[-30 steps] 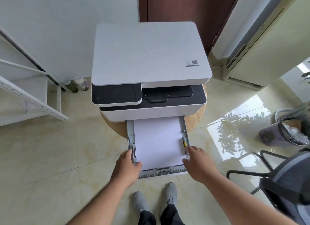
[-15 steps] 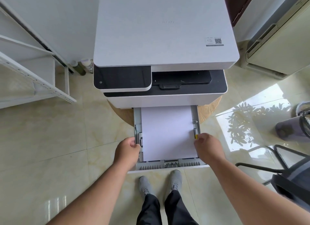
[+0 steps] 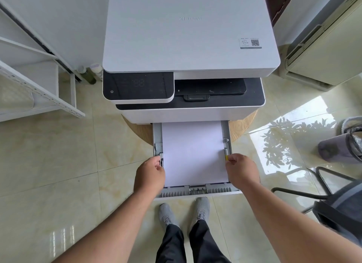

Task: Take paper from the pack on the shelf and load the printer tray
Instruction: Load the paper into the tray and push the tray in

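Hands (image 3: 150,174) forward along tray (image 3: 199,192) sides

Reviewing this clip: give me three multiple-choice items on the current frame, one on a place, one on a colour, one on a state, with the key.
1. Where does the printer stand?
A. on a round wooden stool
B. on the metal shelf
C. straight on the floor

2. What colour is the tab on the right side guide by the right hand?
A. red
B. yellow
C. blue

3. How is the paper tray?
A. shut into the printer
C. pulled out and empty
B. pulled out with paper lying in it

Key:
1 A, a curved wooden edge shows under the printer's front.
2 B, a yellow tab shows at the right fingertips.
3 B, white sheets fill the open tray, with the left hand and right hand at its sides.
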Demonstrator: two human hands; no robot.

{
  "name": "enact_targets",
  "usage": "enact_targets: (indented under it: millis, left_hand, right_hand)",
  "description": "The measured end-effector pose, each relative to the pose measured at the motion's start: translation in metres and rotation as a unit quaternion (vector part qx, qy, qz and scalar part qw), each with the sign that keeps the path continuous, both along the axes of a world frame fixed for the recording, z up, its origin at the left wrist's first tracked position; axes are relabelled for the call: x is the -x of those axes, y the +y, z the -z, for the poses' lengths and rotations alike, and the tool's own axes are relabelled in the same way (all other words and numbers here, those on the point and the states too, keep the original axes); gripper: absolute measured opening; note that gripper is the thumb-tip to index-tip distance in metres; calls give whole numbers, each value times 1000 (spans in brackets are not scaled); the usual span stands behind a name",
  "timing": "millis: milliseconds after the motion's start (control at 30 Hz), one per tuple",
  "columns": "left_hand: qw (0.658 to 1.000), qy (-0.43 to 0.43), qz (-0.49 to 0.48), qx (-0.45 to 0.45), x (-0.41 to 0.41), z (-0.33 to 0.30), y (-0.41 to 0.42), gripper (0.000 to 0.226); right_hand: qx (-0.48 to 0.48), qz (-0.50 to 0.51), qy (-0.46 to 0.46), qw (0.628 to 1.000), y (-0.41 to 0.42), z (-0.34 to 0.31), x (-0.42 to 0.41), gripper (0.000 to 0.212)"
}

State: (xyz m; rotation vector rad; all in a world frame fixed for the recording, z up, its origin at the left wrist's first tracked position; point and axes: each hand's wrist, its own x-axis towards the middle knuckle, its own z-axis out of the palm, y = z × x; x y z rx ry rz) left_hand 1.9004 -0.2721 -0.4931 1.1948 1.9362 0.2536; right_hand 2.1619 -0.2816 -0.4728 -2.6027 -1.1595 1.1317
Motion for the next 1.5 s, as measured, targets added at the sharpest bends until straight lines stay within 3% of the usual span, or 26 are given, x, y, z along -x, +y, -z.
enact_targets:
  millis: [300,467,733,1200,1300,1400,1500]
  left_hand:
    - [1000,6,6,-27,5,6,3,38]
    - [999,25,3,-21,4,5,4,26]
    - [999,46,-4,-20,2,5,4,29]
    - [1000,1,20,-12,8,2,4,26]
    - [998,-3,61,-23,20,-7,-6,38]
    - [979,81,173,-68,35,-19,-23,45]
    - [949,155,273,-7,50,-20,-40,67]
  right_hand:
    - [1,9,-14,1000,0,2,-3,33]
    - [6,10,-25,1000,3,1,-4,30]
    - [2,9,-33,999,2,7,-3,28]
    - [-6,-48,-4,999,-2,8,-12,19]
    - [-12,-79,5,997,-12,0,-17,20]
    - [-28,-130,-42,990,-29,-6,-21,28]
    - [-8,-160,-60,985,-48,-9,-25,46]
